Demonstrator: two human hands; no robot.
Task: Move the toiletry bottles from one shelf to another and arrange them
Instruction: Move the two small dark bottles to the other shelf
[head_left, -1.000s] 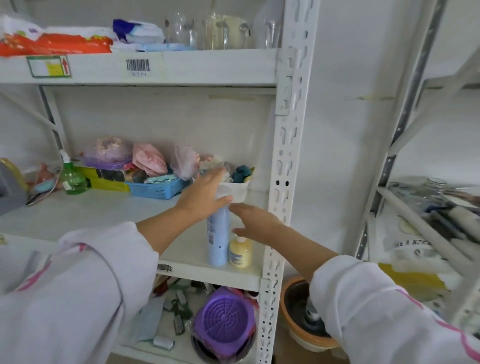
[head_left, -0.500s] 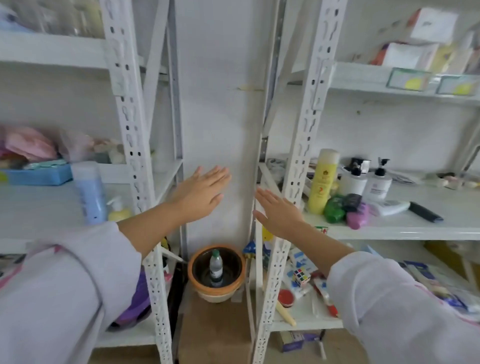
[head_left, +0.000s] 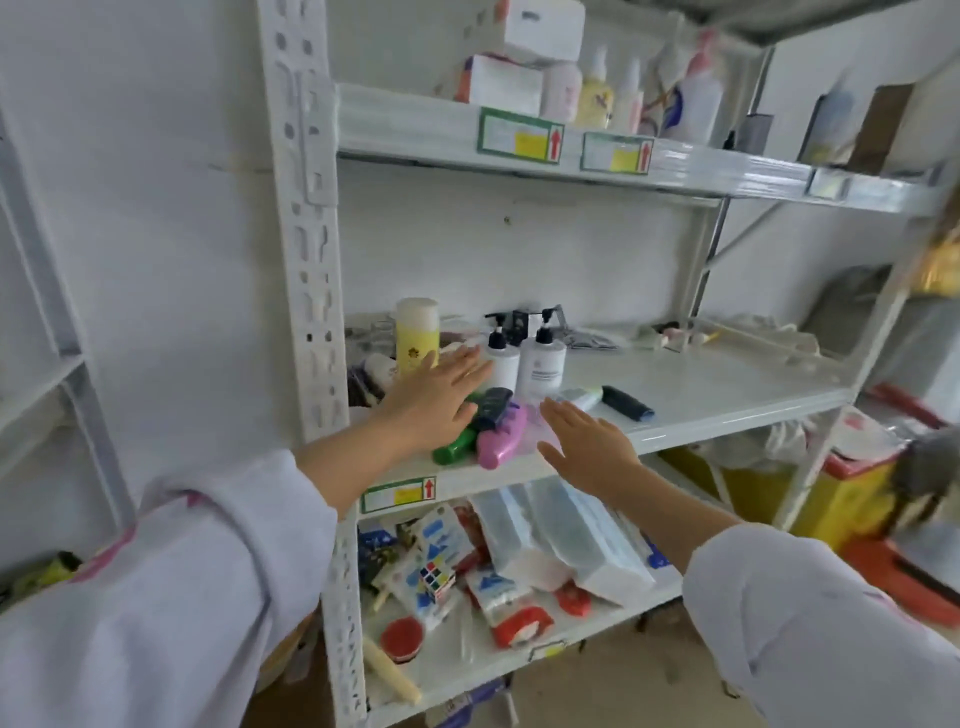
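Note:
On the middle shelf (head_left: 701, 384) of the right-hand rack stand a tall yellow bottle (head_left: 417, 335) and two white pump bottles (head_left: 503, 361) (head_left: 543, 364). A green bottle (head_left: 457, 448) and a pink bottle (head_left: 501, 439) lie on their sides at the front edge, with a dark cap (head_left: 493, 405) between them. My left hand (head_left: 434, 400) hovers flat and empty over the lying bottles, fingertips near the left pump bottle. My right hand (head_left: 587, 441) is spread, empty, just right of the pink bottle.
A white tube and a dark blue tube (head_left: 626, 402) lie right of the pump bottles. The top shelf (head_left: 519, 137) holds boxes and more bottles. The lower shelf is full of packets, a puzzle cube (head_left: 435, 577) and tissue packs. A white upright post (head_left: 306, 260) stands at left.
The view swung right from the left rack, where a blue spray bottle and small yellow bottle were left standing. Both empty hands moved over to the right rack's middle shelf.

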